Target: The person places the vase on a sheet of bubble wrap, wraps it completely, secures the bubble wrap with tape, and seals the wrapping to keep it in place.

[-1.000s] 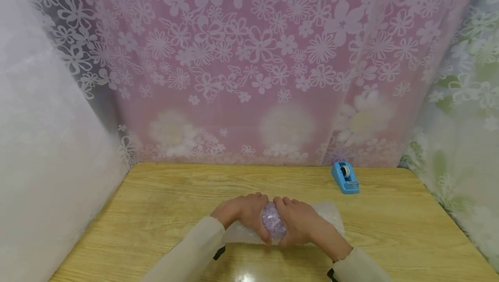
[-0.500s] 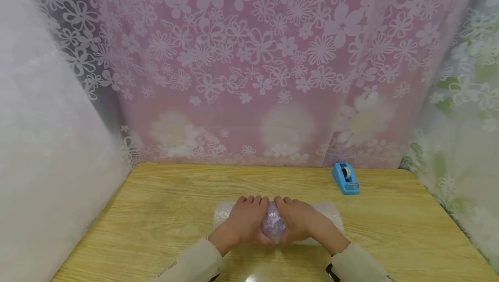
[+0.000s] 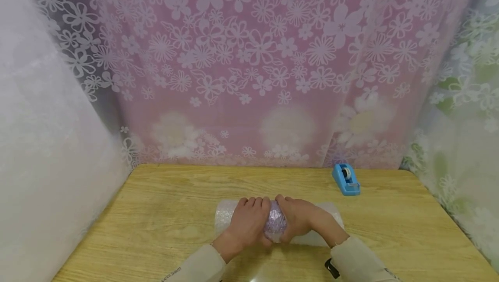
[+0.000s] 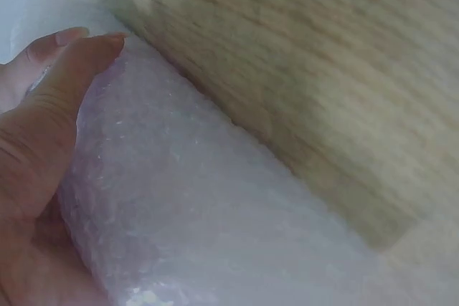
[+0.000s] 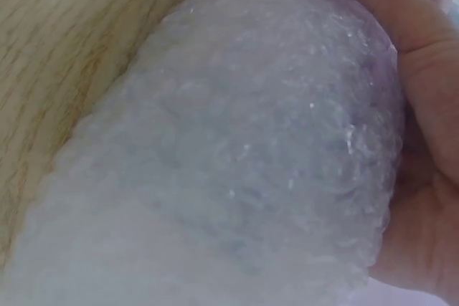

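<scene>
A roll of clear bubble wrap (image 3: 225, 215) lies crosswise on the table, with a purple part (image 3: 276, 220) showing in its middle between the hands. What gives the purple colour is covered by the wrap. My left hand (image 3: 249, 221) grips the roll just left of that part, fingers over the far side and thumb on the near side. From the right, my right hand (image 3: 299, 218) holds it the same way. Up close, the left wrist view has the bubbly surface (image 4: 208, 184) against the left palm; in the right wrist view the wrap (image 5: 251, 141) fills the curve of the right hand.
A blue tape dispenser (image 3: 346, 179) stands toward the back right of the wooden table (image 3: 175, 195). Pink flowered curtain (image 3: 249, 78) hangs behind the table's back edge, and pale sheets (image 3: 46, 143) close off both sides.
My left hand has shifted round the roll, its fingers now further over the top, and the roll's left end shows more. The right hand stays almost in place.
</scene>
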